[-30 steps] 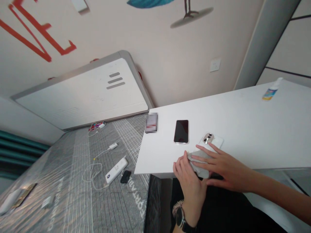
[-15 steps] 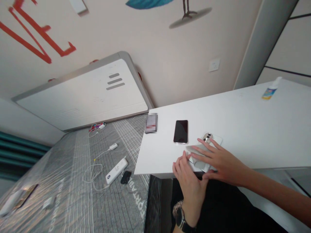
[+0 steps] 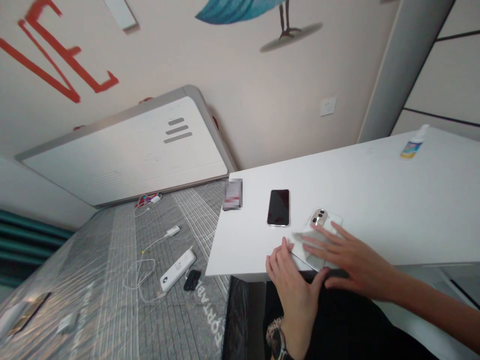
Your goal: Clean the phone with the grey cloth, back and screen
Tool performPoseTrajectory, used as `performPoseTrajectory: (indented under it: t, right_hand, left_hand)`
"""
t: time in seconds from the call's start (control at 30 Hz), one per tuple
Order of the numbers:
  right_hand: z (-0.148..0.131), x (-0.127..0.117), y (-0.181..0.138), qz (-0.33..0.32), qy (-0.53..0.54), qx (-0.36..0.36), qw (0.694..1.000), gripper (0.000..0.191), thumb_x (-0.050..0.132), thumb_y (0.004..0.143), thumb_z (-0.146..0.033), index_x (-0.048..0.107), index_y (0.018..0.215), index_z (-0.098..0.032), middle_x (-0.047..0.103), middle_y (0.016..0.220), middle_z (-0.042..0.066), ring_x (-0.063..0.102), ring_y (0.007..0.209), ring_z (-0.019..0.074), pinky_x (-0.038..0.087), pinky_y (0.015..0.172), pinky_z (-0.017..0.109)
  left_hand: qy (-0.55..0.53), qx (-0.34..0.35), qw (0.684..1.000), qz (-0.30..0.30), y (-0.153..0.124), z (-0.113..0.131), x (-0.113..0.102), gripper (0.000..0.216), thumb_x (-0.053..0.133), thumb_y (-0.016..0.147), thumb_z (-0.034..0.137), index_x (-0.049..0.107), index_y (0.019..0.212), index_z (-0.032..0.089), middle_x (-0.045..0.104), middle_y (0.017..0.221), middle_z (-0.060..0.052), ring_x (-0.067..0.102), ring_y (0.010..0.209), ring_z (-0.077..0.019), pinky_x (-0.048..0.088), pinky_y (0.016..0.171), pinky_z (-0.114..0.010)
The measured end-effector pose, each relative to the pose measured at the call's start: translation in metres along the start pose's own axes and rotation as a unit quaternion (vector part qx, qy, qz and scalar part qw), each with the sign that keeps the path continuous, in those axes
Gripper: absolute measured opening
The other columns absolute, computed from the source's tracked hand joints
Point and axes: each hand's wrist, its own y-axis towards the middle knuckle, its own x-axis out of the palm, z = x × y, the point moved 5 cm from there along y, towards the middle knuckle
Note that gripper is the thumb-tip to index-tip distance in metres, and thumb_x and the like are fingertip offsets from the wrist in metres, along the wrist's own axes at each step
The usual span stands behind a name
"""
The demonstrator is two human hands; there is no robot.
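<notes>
A white phone (image 3: 302, 250) lies back up near the table's front edge, its camera block with dark lenses at the far end. My left hand (image 3: 290, 275), a dark watch on its wrist, grips the phone's near end between fingers and thumb. My right hand (image 3: 347, 255) rests over the phone's back, its fingers stretched out and spread, slightly blurred. Beneath those fingers shows a thin pale sheet (image 3: 300, 237), perhaps a wipe; my fingers partly hide it. A second phone (image 3: 279, 207), with a dark screen facing up, lies just beyond my left hand.
The white table (image 3: 360, 190) carries a small blurred-out packet (image 3: 233, 194) at its left edge and a spray-type bottle (image 3: 414, 142) far right. Left of it, a plastic-covered bed (image 3: 112, 280) holds a white power bank (image 3: 177, 269), a cable and a small black item (image 3: 192, 280).
My right hand has shifted slightly right and nearer to me across the phone's back, showing more of the camera block. My left hand keeps its grip. The camera view has tilted a little.
</notes>
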Motion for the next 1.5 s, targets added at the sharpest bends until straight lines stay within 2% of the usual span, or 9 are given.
performPoseTrajectory:
  t: [0.17,0.3,0.43,0.53,0.67,1.13,1.23,1.37,1.5]
  right_hand:
    - [0.016,-0.002,-0.027,-0.034,0.045,-0.001,0.998,0.092,0.059,0.097,-0.077,0.025,0.171,-0.034,0.047,0.168,0.005,0.035,0.160,0.0407,0.033,0.124,0.071]
    - [0.025,-0.013,-0.033,0.017,-0.008,0.066,0.998,0.078,0.057,0.104,-0.064,0.025,0.171,-0.037,0.049,0.166,0.003,0.033,0.160,0.0444,0.032,0.120,0.079]
    - [0.023,-0.006,-0.032,-0.043,0.028,0.019,0.999,0.089,0.056,0.099,-0.077,0.026,0.171,-0.035,0.045,0.169,0.003,0.035,0.160,0.0394,0.036,0.123,0.071]
    - [0.051,-0.005,-0.033,0.009,-0.026,0.095,0.995,0.071,0.050,0.107,-0.064,0.030,0.170,-0.037,0.052,0.165,0.002,0.035,0.159,0.0425,0.036,0.119,0.078]
    - [0.074,0.002,-0.034,0.029,-0.045,0.151,0.987,0.076,0.050,0.107,-0.062,0.027,0.172,-0.029,0.046,0.168,0.011,0.036,0.158,0.0447,0.041,0.116,0.077]
    - [0.065,0.004,-0.001,0.001,-0.013,0.106,0.994,0.070,0.053,0.103,-0.070,0.049,0.162,-0.032,0.050,0.167,0.006,0.038,0.158,0.0405,0.039,0.121,0.071]
    - [0.062,0.001,0.001,0.010,-0.022,0.119,0.993,0.065,0.047,0.109,-0.062,0.048,0.163,-0.027,0.050,0.166,0.009,0.033,0.159,0.0447,0.033,0.119,0.079]
    - [0.051,0.003,0.004,-0.006,0.000,0.074,0.997,0.076,0.054,0.100,-0.075,0.048,0.163,-0.032,0.049,0.167,0.005,0.038,0.158,0.0394,0.039,0.122,0.068]
    - [0.056,0.001,0.001,0.011,-0.002,0.107,0.994,0.068,0.047,0.108,-0.062,0.042,0.166,-0.026,0.050,0.165,0.013,0.031,0.160,0.0455,0.030,0.120,0.082]
  left_hand:
    - [-0.004,0.007,1.000,-0.006,0.001,0.002,-0.003,0.104,0.094,0.078,0.037,0.035,0.159,0.010,0.067,0.132,-0.014,0.061,0.124,-0.0327,0.038,0.119,-0.056]
    - [0.007,0.004,1.000,-0.004,0.001,0.003,-0.004,0.107,0.094,0.078,0.052,0.036,0.158,0.010,0.067,0.131,-0.014,0.060,0.124,-0.0338,0.038,0.118,-0.057]
    - [0.005,0.003,1.000,-0.018,0.001,0.003,-0.003,0.105,0.094,0.079,0.047,0.036,0.158,0.011,0.065,0.133,-0.013,0.059,0.125,-0.0328,0.037,0.119,-0.055]
    - [0.012,0.007,1.000,-0.004,0.001,0.001,-0.002,0.103,0.089,0.083,0.057,0.036,0.158,0.011,0.065,0.132,-0.014,0.060,0.126,-0.0331,0.037,0.119,-0.055]
    - [0.029,0.017,0.999,-0.001,0.000,0.002,0.000,0.106,0.092,0.079,0.058,0.037,0.158,0.011,0.067,0.131,-0.014,0.061,0.125,-0.0329,0.037,0.117,-0.054]
    - [0.037,0.034,0.999,0.009,0.001,0.001,-0.001,0.098,0.087,0.084,0.059,0.040,0.156,0.011,0.067,0.129,-0.014,0.061,0.123,-0.0331,0.039,0.114,-0.053]
    - [0.037,0.031,0.999,0.010,0.002,0.001,-0.001,0.098,0.087,0.085,0.057,0.040,0.157,0.011,0.067,0.130,-0.014,0.060,0.123,-0.0331,0.038,0.114,-0.053]
    - [0.029,0.031,0.999,0.001,0.001,0.001,-0.001,0.093,0.085,0.088,0.053,0.039,0.157,0.011,0.066,0.132,-0.014,0.060,0.124,-0.0323,0.036,0.117,-0.053]
    - [0.033,0.025,0.999,-0.005,0.000,0.001,-0.001,0.093,0.082,0.090,0.057,0.038,0.158,0.011,0.065,0.133,-0.015,0.059,0.126,-0.0330,0.036,0.118,-0.053]
